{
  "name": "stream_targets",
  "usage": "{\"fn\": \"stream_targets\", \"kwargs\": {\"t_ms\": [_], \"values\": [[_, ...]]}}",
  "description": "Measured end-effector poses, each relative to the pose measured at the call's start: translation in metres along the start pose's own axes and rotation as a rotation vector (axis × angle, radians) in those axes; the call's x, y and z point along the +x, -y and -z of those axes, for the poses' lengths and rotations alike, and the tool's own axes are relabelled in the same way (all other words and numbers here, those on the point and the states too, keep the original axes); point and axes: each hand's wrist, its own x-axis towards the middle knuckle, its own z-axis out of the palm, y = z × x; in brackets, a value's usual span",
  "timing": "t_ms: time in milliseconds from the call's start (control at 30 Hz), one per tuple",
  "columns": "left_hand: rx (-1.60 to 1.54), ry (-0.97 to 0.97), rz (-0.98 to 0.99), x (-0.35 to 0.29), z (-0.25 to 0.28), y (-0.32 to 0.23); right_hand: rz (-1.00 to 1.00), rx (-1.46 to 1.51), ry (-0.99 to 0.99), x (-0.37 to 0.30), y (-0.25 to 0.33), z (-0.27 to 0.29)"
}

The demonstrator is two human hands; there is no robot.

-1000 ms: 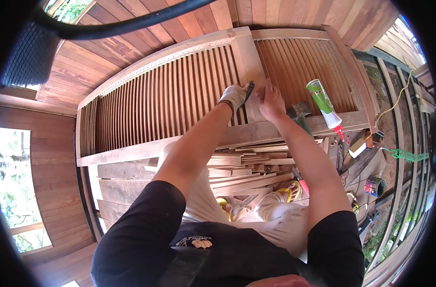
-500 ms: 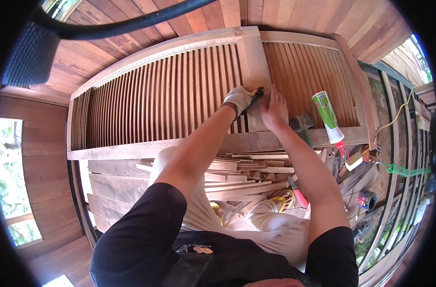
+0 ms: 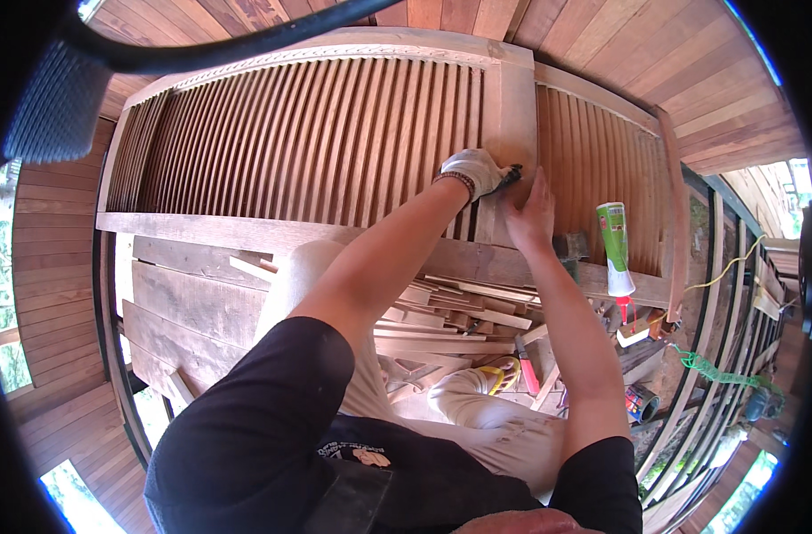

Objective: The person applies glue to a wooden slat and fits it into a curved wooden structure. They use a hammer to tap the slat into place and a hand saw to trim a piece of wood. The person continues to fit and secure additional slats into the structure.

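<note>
A louvred wooden shutter lies across in front of me, its slats framed by wide rails. My left hand, in a pale glove with a beaded bracelet at the wrist, is closed around a small dark tool over the shutter's middle crosspiece. The tool's kind is hidden by the grip. My bare right hand rests on the same crosspiece, just right of the tool, fingers stretched out. Beside my right wrist is a dark block-like thing, partly covered by the forearm.
A green and white glue bottle with a red cap lies on the right-hand slats. Below the shutter are loose wood strips, a red-handled tool and a can. Green coiled tubing hangs at right. A dark curved bar crosses the top left.
The view has shifted and tilted, so the shutter and bottle sit differently in it. Both hands stay at the middle crosspiece, the left still gripping the dark tool.
</note>
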Motion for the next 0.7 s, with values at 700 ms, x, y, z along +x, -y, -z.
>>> {"fn": "stream_targets", "kwargs": {"t_ms": [700], "values": [[-0.11, -0.057, -0.144, 0.004, -0.004, 0.018, -0.082, 0.067, 0.13, 0.005, 0.009, 0.006]]}}
